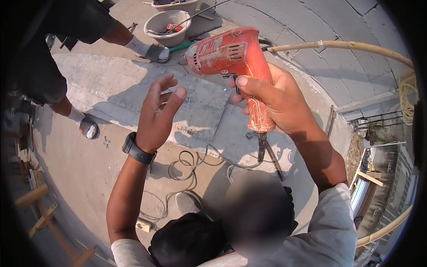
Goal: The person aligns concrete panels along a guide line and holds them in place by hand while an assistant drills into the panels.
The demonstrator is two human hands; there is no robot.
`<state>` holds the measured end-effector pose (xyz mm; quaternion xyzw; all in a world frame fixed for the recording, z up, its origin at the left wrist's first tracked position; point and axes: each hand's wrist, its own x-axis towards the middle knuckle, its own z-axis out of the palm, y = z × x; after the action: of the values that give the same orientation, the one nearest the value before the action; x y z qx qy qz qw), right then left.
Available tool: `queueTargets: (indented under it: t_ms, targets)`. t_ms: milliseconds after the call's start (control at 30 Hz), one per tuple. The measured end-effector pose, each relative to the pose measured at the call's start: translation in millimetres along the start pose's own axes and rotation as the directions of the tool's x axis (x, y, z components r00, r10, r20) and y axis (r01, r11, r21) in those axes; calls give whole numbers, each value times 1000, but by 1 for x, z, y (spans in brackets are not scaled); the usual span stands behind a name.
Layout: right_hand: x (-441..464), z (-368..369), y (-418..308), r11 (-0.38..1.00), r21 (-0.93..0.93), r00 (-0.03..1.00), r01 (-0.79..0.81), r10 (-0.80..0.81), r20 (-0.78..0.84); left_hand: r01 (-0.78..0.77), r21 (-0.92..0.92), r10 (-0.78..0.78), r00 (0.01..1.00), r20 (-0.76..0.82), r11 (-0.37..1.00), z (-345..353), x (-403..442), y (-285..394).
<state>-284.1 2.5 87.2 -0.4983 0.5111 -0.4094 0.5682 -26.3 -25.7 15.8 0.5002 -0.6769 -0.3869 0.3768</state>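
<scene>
A red electric drill (229, 53), scuffed and dusty, is held up in my right hand (278, 95). My thumb and fingers wrap round its grip, close to the trigger. Its nose points left, and a dark cord (262, 149) hangs from the bottom of the handle. To the left, my left hand (158, 111) is raised with fingers apart and slightly bent, holding nothing. It is below the drill's nose and not touching it. A dark watch (138, 149) is on that wrist. Whether a bit sits in the nose is hard to make out.
Grey boards (178, 100) lie on the concrete floor, with coiled cable (189, 162) beneath my arms. Another person's sandalled foot (158, 52) stands on the far side. Buckets (168, 26) hold tools near a block wall (320, 26). A bamboo pole (342, 45) leans there.
</scene>
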Motion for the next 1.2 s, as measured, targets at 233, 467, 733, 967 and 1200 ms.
queueTargets:
  t_ms: [233,467,733,967,1200]
  targets:
    - [56,105,82,797,-303,787,523,-588,-187,432,-520,-261,891,370,737,17,81,41]
    - [36,64,158,808,-64,790,586,-553,264,496,212,-539,752,380,842,-18,81,23]
    - [-19,-62,284,999,-21,943,-25,17,-332,364,352,-501,713,490,862,-10,127,30]
    - [3,-69,289,986,-163,931,-39,-23,-366,236,522,-524,680,514,819,18,165,25]
    - [85,-26,318,983,65,921,-169,181,-344,-59,519,-320,727,608,853,9,159,-5]
